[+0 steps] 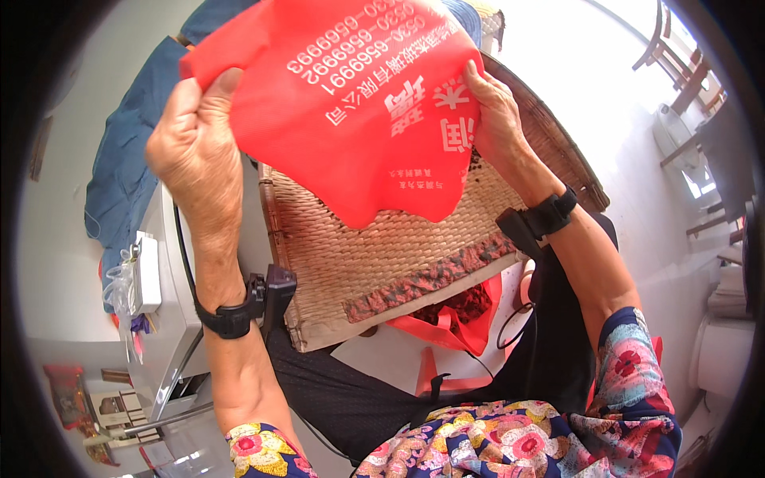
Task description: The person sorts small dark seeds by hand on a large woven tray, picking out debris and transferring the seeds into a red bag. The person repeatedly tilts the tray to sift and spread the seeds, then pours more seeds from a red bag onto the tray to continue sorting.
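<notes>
A red fabric bag (358,137) bearing white printed writing is stretched between both hands. My left hand (200,131) pinches one edge of it between thumb and fingers. At the opposite edge my right hand (499,116) grips the cloth, thumb on the printed side. Beneath the bag, a woven winnowing tray (323,251) slopes over my lap, its near edge bound with a patterned cloth strip (418,281). A few small dark bits show on the weave; the bag hides the tray's middle. Below that edge, another red bag (445,325) stands open with dark, dried-looking contents.
At left stands a white appliance or cabinet (173,263) with a white box (146,275) and clear plastic on it. Blue cloth (128,155) drapes behind. A red stool (427,370) is between my legs. Wooden chairs (675,66) stand at far right.
</notes>
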